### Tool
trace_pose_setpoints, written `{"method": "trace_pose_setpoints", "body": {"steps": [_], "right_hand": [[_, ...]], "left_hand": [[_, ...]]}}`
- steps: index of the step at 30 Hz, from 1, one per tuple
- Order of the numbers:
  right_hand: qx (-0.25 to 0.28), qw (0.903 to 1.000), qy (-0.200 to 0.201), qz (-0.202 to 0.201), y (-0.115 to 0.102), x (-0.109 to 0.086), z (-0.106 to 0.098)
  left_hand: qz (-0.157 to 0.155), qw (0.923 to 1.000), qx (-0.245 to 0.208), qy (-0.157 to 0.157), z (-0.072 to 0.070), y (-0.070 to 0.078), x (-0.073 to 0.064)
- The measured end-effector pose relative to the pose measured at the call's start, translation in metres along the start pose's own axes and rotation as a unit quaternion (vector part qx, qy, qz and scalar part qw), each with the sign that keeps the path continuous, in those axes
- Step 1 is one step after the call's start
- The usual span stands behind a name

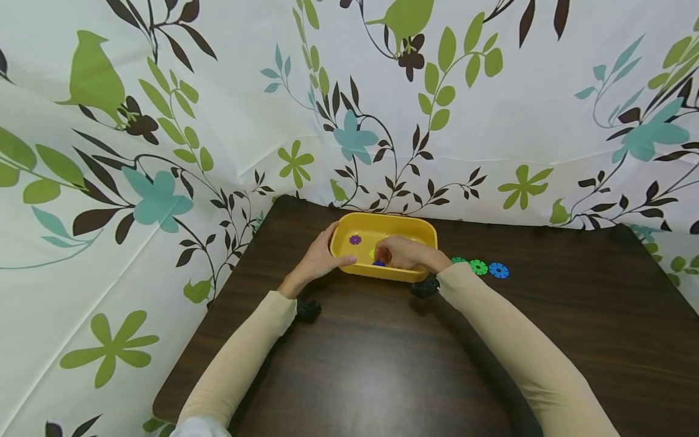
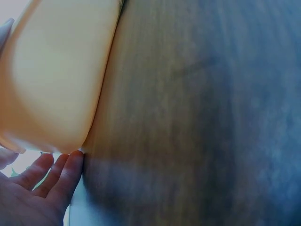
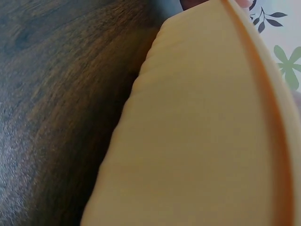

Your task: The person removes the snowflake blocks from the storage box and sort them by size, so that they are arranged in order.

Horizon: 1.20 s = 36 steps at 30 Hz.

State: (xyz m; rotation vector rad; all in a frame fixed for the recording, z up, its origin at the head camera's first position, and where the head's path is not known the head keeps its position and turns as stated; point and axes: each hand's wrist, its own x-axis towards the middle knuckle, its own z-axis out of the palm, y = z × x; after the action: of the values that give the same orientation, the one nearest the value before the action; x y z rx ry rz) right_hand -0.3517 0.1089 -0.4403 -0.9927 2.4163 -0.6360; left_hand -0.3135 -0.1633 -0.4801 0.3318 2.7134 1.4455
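A yellow plastic tub (image 1: 382, 221) stands toward the back of the table. My left hand (image 1: 322, 254) holds its left end, thumb over the front rim and fingers along the outer wall. In the left wrist view the fingers (image 2: 66, 176) meet the tub's end wall (image 2: 51, 80). My right hand (image 1: 401, 252) reaches down inside the tub with bent fingers. A blue piece (image 1: 378, 263) shows right at its fingertips, partly hidden by the front rim; I cannot tell whether it is pinched. Beside the fingers lies a yellow-green piece (image 1: 372, 254). A purple flower-shaped disc (image 1: 355, 240) lies farther left.
Right of the tub, a row of notched discs lies on the dark wooden table (image 1: 349, 364): a green one (image 1: 457, 260) partly behind the right wrist, a brighter green one (image 1: 478, 267) and a blue one (image 1: 499, 270). A leaf-patterned curtain (image 1: 235, 91) hangs behind and to the left.
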Motion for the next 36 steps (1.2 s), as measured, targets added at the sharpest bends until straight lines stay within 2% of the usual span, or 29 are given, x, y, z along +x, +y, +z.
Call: {"method": "trace_pose_setpoints", "body": {"steps": [8, 16, 28, 36], "right_hand": [[0.001, 0.9996, -0.028, 0.005, -0.001, -0.008, -0.007], [0.017, 0.9998, -0.007, 0.004, 0.001, -0.014, -0.006], [0.005, 0.9947, 0.103, -0.003, 0.008, -0.029, -0.006], [0.030, 0.9832, 0.179, 0.018, 0.006, -0.052, -0.008]], "left_hand": [[0.001, 1.0000, 0.010, 0.000, 0.000, 0.000, 0.000], [0.008, 1.0000, 0.005, -0.001, 0.000, 0.000, -0.001], [0.002, 1.0000, 0.004, -0.003, 0.000, 0.002, -0.003], [0.005, 1.0000, 0.002, -0.006, -0.001, 0.000, -0.002]]}}
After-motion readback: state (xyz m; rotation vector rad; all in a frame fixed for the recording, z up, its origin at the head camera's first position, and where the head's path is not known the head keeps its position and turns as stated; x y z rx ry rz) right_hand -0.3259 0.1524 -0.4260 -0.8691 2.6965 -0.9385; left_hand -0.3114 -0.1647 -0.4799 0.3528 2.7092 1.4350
